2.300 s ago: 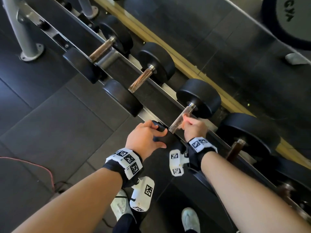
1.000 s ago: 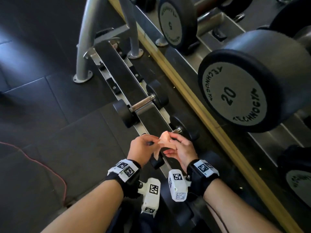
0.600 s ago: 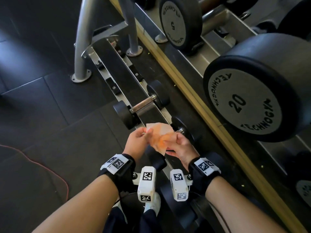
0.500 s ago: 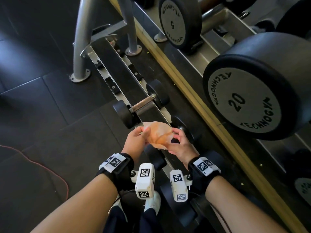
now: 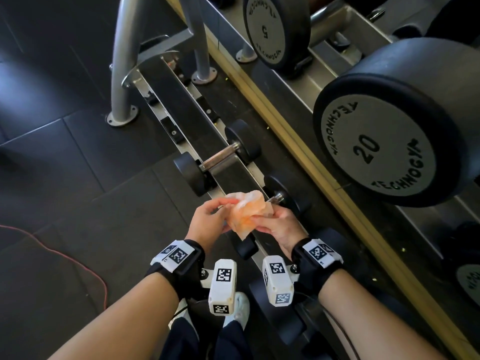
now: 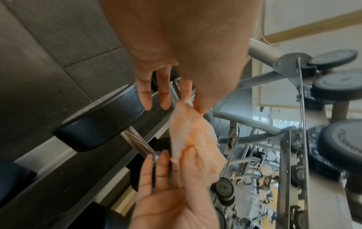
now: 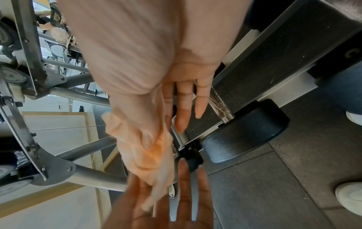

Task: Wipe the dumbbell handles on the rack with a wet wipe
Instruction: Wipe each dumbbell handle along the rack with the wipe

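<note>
A crumpled orange-white wet wipe (image 5: 245, 211) hangs between my two hands above the low rack rail (image 5: 181, 107). My left hand (image 5: 223, 206) pinches its top edge with thumb and forefinger (image 6: 192, 105), the other fingers straight. My right hand (image 5: 262, 216) holds the lower part, thumb pressed on the wipe (image 7: 147, 139). Under the hands lies a small black dumbbell (image 5: 285, 196); its steel handle (image 6: 135, 141) is bare and neither hand touches it. A second small dumbbell (image 5: 218, 158) sits further along the rail.
On the upper tier at right sit a large dumbbell marked 20 (image 5: 384, 146) and one marked 5 (image 5: 272, 29). Grey rack legs (image 5: 122, 61) are bolted to the dark tiled floor. A red cable (image 5: 52, 250) lies at left. My shoes (image 5: 233, 307) are below.
My right hand has left a dumbbell handle and my view has shifted along the rack. Both hands have since taken the wipe, spread it out and gathered it between them.
</note>
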Motion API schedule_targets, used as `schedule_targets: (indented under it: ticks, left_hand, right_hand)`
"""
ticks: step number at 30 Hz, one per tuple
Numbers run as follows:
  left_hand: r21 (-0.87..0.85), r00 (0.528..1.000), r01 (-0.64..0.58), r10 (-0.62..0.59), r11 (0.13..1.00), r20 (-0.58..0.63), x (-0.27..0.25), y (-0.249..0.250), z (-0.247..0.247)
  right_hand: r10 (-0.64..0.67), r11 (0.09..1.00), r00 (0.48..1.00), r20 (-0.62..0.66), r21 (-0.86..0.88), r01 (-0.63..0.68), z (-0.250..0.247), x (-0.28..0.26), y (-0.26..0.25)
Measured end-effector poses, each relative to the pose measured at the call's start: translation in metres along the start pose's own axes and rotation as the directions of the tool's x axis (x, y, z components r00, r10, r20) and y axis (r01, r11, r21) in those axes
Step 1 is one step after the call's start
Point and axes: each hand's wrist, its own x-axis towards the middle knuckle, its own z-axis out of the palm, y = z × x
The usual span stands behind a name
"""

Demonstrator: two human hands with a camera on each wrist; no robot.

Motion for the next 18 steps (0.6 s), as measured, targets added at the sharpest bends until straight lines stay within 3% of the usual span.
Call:
schedule_targets:
  ticks: [2, 6, 12, 15, 18]
  left_hand:
    - [0.094, 0.999, -0.007, 0.003, 0.996, 0.043, 0.001, -0.005, 0.000]
    - [0.402, 0.984, -0.169, 0.134, 0.900, 0.115, 0.004, -0.019, 0.004]
    - [0.514, 0.957, -0.205, 0.282, 0.833, -0.074, 0.017, -0.031, 0.015]
    - [0.540, 0.951, -0.258, 0.310, 0.801, -0.005, 0.023, -0.033, 0.018]
    - [0.576, 0.950, -0.284, 0.306, 0.766, 0.061, 0.028, -0.035, 0.018]
  right_hand:
    - [-0.019, 1.000, 1.000, -0.007, -0.007, 0.019, -0.001, 0.002, 0.001]
    - [-0.045, 0.998, 0.998, -0.046, -0.041, 0.043, -0.003, 0.008, 0.007]
    - [-0.089, 0.995, 0.977, -0.191, 0.019, 0.094, -0.008, 0.020, 0.019]
    - [-0.237, 0.959, 0.963, -0.126, -0.187, 0.212, -0.011, 0.020, 0.021]
    - [-0.206, 0.937, 0.978, 0.015, -0.287, 0.202, -0.015, 0.020, 0.016]
